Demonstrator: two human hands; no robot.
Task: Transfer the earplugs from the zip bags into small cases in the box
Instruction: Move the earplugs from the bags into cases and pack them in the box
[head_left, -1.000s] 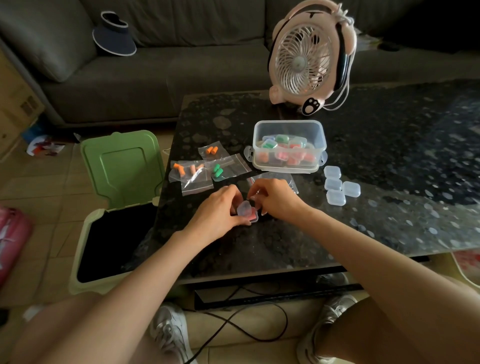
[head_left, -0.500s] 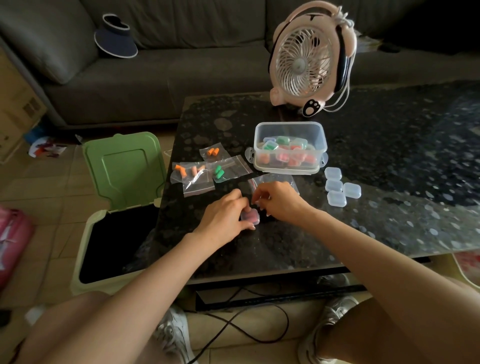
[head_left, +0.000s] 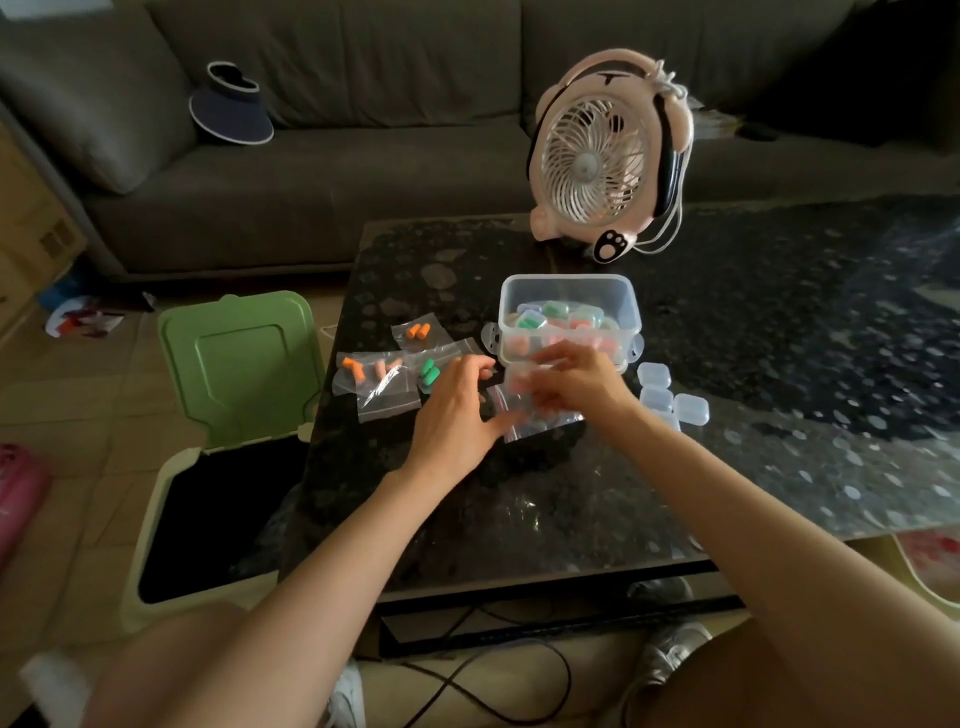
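Hands meet low over the table (head_left: 779, 364), forearms converging from the near edge: we log the left hand (head_left: 457, 410) loosely curled, holding nothing, thumb touching a clear zip bag (head_left: 543, 423), the right hand (head_left: 579, 387) blurred just before the box (head_left: 566, 283), its grip indeterminable, earplug bags (head_left: 387, 379) lying further left.

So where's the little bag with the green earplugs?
In the head view, the clear zip bag with green earplugs lies on the dark speckled table, left of the clear plastic box, just beyond the left hand.
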